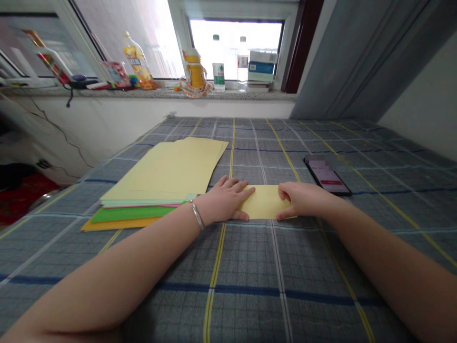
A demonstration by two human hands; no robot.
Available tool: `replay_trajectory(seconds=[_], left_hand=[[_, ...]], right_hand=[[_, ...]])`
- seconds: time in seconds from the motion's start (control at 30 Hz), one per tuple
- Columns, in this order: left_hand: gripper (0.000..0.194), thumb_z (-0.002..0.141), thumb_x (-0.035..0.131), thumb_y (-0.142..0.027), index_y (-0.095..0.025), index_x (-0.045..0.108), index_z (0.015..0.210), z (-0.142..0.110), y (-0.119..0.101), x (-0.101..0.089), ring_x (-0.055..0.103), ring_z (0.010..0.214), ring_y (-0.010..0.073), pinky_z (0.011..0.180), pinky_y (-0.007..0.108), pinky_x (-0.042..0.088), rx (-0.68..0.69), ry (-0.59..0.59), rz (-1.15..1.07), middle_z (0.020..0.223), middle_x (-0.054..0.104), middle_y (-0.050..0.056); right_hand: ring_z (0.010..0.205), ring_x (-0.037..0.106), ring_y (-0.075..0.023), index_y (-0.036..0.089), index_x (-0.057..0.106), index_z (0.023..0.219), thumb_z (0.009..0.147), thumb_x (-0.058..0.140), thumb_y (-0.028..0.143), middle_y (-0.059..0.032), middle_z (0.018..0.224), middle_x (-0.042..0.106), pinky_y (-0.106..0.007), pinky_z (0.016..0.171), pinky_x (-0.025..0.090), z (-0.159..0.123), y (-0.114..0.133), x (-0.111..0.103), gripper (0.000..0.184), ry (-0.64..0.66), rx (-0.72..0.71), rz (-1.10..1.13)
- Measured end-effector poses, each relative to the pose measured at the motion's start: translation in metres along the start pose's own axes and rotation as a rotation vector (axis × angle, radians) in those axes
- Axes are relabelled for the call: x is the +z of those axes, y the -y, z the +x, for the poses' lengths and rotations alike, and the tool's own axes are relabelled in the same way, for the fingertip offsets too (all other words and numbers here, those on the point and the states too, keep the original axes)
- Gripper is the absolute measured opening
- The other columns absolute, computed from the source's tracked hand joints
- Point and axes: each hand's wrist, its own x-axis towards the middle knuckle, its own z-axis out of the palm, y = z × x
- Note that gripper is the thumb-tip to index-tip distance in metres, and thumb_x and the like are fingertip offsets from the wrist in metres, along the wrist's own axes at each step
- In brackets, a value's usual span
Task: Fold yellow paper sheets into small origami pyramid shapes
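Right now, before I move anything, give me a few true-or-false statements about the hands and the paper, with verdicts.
The left hand wears a silver bangle. True.
The right hand is holding a smartphone. False: the smartphone lies on the checked cloth, apart from the hand.
Both hands touch the same small yellow paper. True.
The stack of coloured paper lies right of the right hand. False: it lies left of the left hand.
A plastic water bottle stands on the windowsill. True.
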Motion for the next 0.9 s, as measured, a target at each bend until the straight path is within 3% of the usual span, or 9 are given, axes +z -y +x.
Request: replay_trajectory(seconds=[0.23,0.4,0.73,0.9], left_hand=[[0.086,0.08,0.059,-0.063,-0.017,0.032,0.147,-0.004,0.011,-0.004,0.03,0.137,0.0375,0.109,0.052,0.025,-0.028,0.026,-0.052,0.152,0.031,0.019],[0.098,0.073,0.065,-0.067,-0.014,0.03,0.148,-0.004,0.021,-0.002,0.028,0.138,0.0397,0.109,0.052,0.024,-0.067,0.065,-0.079,0.153,0.027,0.02],[0.107,0.073,0.058,-0.072,-0.009,0.019,0.15,-0.001,0.03,0.006,0.019,0.142,0.0386,0.112,0.048,0.022,-0.036,0.106,-0.115,0.155,0.017,0.024],[0.116,0.07,0.061,-0.073,-0.012,0.007,0.152,0.0,0.03,0.007,0.011,0.143,0.042,0.111,0.055,0.018,-0.116,0.141,-0.145,0.155,0.004,0.029]], right_hand=[[0.064,0.057,-0.0198,0.024,0.054,0.071,0.057,0.069,0.067,-0.0024,0.077,0.065,-0.029,0.049,0.026,-0.006,-0.005,-0.004,0.048,0.089,0.099,-0.031],[0.057,0.055,-0.0197,0.024,0.052,0.062,0.058,0.069,0.068,-0.0022,0.068,0.064,-0.03,0.047,0.025,-0.008,-0.008,-0.003,0.047,0.085,0.113,-0.048],[0.066,0.055,-0.0185,0.024,0.053,0.069,0.059,0.072,0.063,-0.0002,0.076,0.063,-0.028,0.049,0.024,-0.01,-0.015,0.004,0.045,-0.03,-0.002,0.004],[0.08,0.055,-0.0217,0.022,0.055,0.075,0.062,0.072,0.062,-0.0039,0.086,0.062,-0.03,0.06,0.036,-0.011,-0.008,0.006,0.046,-0.099,-0.166,0.017]])
